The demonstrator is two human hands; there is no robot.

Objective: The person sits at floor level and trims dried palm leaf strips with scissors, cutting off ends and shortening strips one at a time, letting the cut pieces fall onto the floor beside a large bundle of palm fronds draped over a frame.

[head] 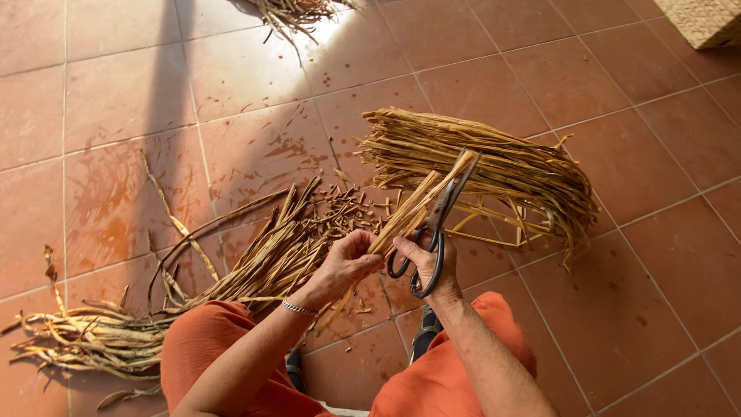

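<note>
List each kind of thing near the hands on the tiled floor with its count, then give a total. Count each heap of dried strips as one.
Scissors: 1
Strip bunches held in a hand: 1
Strip heaps on the floor: 3 (right, left, top edge)
Woven baskets: 1
Bracelets: 1
Total: 7

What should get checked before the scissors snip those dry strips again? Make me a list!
1. Left hand grips the strips firmly: ok.
2. Right hand has fingers through the scissors handles: ok.
3. Blades lie against the strips' ends: ok.
4. Left fingers sit clear of the blades, lower down the strips: ok.
5. Blades open or closed: cannot tell.
6. Folded bundle on the floor lies behind the blades, apart or touching: cannot tell.
</note>
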